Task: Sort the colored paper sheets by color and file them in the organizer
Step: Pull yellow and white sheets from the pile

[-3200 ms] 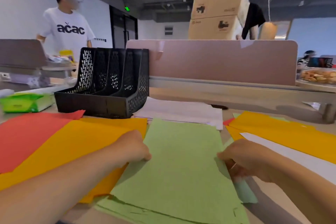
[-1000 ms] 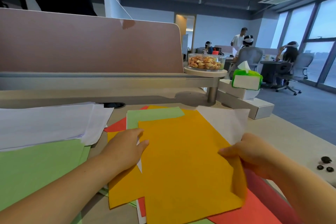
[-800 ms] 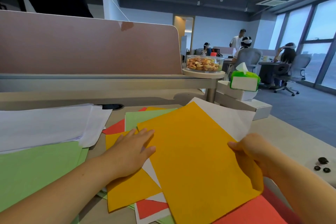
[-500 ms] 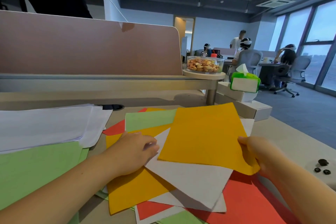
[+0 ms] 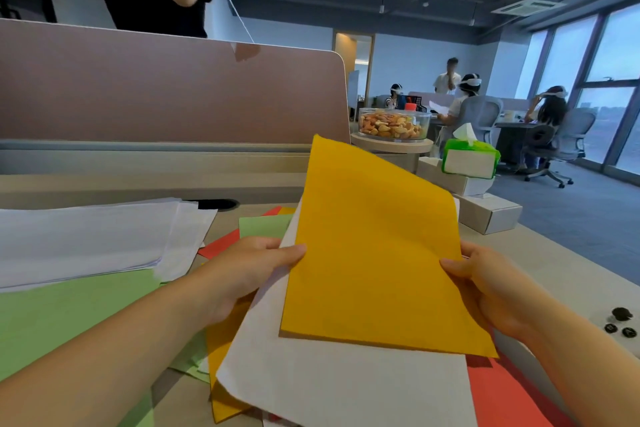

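An orange sheet (image 5: 374, 253) is lifted and tilted up between my two hands. My left hand (image 5: 249, 270) pinches its left edge, thumb on top. Its right edge is gripped by my right hand (image 5: 485, 284). A white sheet (image 5: 339, 381) lies right under the orange one; whether my left hand also holds it I cannot tell. Below these lie another orange sheet (image 5: 225, 350), red sheets (image 5: 502, 395) and a green sheet (image 5: 263, 225). A green pile (image 5: 69, 315) lies at the left. The organizer is out of view.
A stack of white paper (image 5: 90, 239) lies at the left, behind the green pile. A pink desk divider (image 5: 166, 94) runs along the back. A bowl of nuts (image 5: 393, 125), a tissue pack (image 5: 469, 159) and white boxes (image 5: 488, 215) stand at the right. Small black bits (image 5: 620, 321) lie near the desk's right edge.
The view swung right, away from the organizer and green pile, to a mixed pile. My hands took an orange sheet from it; it has turned and risen, and my left hand now pinches its edge.
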